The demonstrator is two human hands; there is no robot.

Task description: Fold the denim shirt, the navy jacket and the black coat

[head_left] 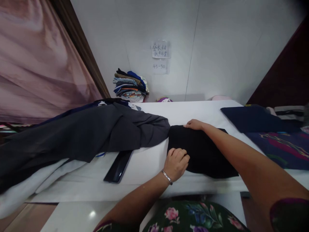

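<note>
A folded black garment (207, 154) lies flat on the white-covered table (147, 164) in front of me. My left hand (177, 163), with a silver bracelet at its wrist, is curled closed on the garment's near left edge. My right hand (195, 124) reaches across the cloth and pinches its far edge. Beside the black garment, a long dark grey garment (96, 129) stretches out to the left, its right end touching or almost touching the black one. The fingertips of both hands are partly hidden.
A dark phone (118, 166) lies partly under the grey garment. Folded clothes are stacked (131, 85) by the wall. To the right lie a navy folded garment (258, 119) and a purple patterned one (282, 148). Handwritten paper signs (161, 50) hang on the wall.
</note>
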